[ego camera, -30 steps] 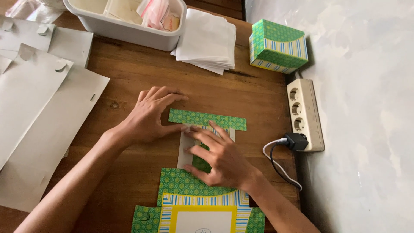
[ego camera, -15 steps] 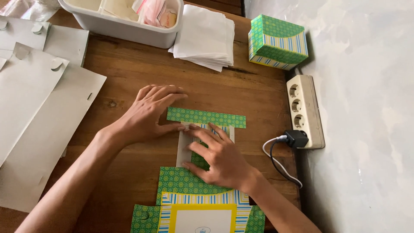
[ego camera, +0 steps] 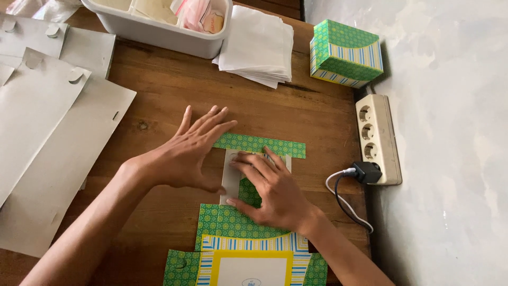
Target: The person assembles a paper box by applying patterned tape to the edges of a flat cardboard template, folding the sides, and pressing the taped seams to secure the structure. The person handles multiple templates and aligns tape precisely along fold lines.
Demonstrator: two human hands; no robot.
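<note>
A flat, unfolded cardboard box blank (ego camera: pixel 241 249), green-patterned with blue and yellow stripes, lies on the wooden table (ego camera: pixel 169 95) in front of me. Its far flap is folded over, showing a white underside and a green strip (ego camera: pixel 275 146) at the top. My left hand (ego camera: pixel 188 151) lies flat with spread fingers on the left edge of that flap and on the table. My right hand (ego camera: pixel 267 190) presses flat on the white folded panel, fingers pointing left.
A finished green striped box (ego camera: pixel 344 53) stands at the back right. A stack of white paper (ego camera: pixel 259 45) lies beside a white plastic tub (ego camera: pixel 159 24). Grey cardboard sheets (ego camera: pixel 47 137) cover the left. A power strip (ego camera: pixel 377 137) with a black plug lies on the right by the wall.
Both hands stay on the folded flap. My right hand's fingers have slid slightly left across the white panel; the view has shifted a little.
</note>
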